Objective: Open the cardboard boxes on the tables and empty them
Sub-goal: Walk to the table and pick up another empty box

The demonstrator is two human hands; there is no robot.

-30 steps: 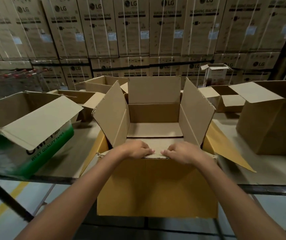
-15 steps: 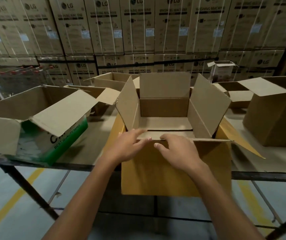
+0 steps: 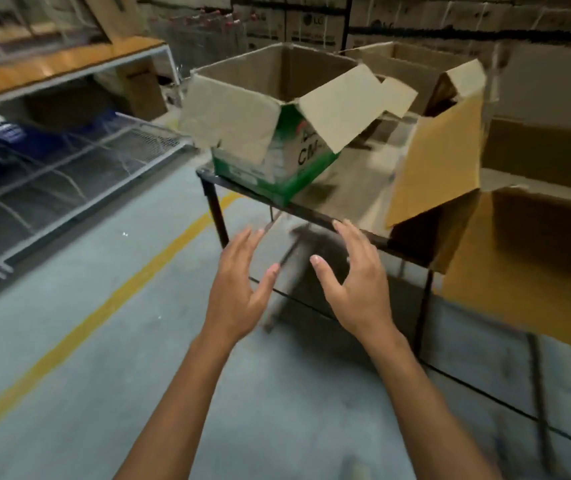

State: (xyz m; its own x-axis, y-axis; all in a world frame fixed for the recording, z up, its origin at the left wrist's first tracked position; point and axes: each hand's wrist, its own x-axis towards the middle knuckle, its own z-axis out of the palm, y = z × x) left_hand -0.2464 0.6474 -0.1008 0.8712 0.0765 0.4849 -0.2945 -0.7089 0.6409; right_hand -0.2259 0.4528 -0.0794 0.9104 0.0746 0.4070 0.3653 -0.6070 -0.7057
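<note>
Both of your hands are held out in front of you and are empty. Your left hand and your right hand are apart, palms turned toward each other, fingers straight and spread, gripping nothing. They hover at the near edge of a dark metal-framed bench. The right hand's fingertips overlap that edge in the view, and it is not possible to tell whether they touch it. At the bench's left end sits a cardboard box with green-and-white printed sides, upright, its top open and its pale flaps folded outward and down. Its walls hide whatever lies at the bottom. To its right, at the bench's near edge, a plain tan box stands open, with one wide yellow-brown flap sticking up on its left side. Behind these two, another open brown box sits farther back on the bench. Under your arms lies a grey floor with a yellow line painted diagonally across it. At the left are wire mesh racks and an orange-topped table. Motion blurs much of the scene.
</note>
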